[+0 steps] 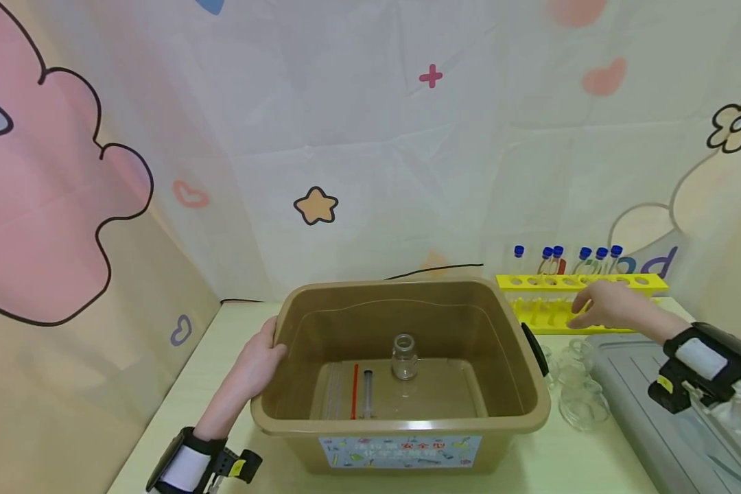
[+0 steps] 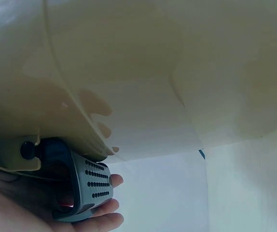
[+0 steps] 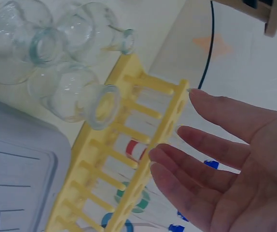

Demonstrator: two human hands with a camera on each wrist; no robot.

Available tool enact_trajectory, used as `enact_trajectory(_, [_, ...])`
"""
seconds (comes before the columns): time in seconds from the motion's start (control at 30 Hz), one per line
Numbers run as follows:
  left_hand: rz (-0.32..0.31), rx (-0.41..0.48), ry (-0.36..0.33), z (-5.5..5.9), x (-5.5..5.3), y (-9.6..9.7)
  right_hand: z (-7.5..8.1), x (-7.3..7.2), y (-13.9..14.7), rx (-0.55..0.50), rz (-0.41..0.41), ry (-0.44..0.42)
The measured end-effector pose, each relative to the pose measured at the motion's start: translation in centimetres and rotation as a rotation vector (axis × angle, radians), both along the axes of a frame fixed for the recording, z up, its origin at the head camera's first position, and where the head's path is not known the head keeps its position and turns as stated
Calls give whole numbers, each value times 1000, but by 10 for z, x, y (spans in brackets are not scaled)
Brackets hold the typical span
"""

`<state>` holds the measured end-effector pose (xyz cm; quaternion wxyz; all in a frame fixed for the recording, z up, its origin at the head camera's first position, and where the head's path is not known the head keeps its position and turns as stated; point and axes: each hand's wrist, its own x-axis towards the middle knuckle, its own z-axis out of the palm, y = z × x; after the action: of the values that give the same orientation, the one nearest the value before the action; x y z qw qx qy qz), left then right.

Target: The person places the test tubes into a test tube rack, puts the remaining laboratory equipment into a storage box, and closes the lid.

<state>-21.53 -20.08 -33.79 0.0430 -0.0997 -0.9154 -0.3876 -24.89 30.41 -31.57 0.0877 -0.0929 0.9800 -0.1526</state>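
My left hand [image 1: 261,363] holds the brown plastic bin [image 1: 401,427] at its left side. In the left wrist view, the fingers curl round the bin's dark handle [image 2: 91,186]. Inside the bin stands a small clear glass bottle [image 1: 404,358]. Beside it lie a red stick [image 1: 355,392], a thin dark-topped tube [image 1: 368,394] and some clear tubes. At the right, my right hand [image 1: 611,307] hovers with relaxed, spread fingers in front of the yellow test tube rack [image 1: 534,315]. Nothing is between its fingers in the right wrist view. Blue-capped test tubes [image 1: 583,259] stand in the rack.
Clear glass flasks [image 1: 583,405] cluster on the table between the bin and a grey plastic lid [image 1: 630,384]. Another black handle [image 1: 534,348] sits on the bin's right side. A printed cloth [image 1: 370,137] hangs behind the table.
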Motion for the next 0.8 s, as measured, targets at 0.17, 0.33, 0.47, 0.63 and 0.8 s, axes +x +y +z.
enact_trajectory(0.17, [2,-3,2,0,-1,1,-12,2,4,-8,-7,-23])
enact_trajectory(0.33, [-2,3,2,1,-1,2,-21,2,6,-33,-8,-56])
enact_trajectory(0.47, [-5,11,0,1,-1,2,-25,4,5,-43,-25,-93])
enact_trajectory(0.63, [-6,15,-3,2,-1,3,-29,6,4,-41,-44,-130])
enact_trajectory(0.8, [-1,8,-10,1,-2,3,-34,7,5,-63,-50,-158])
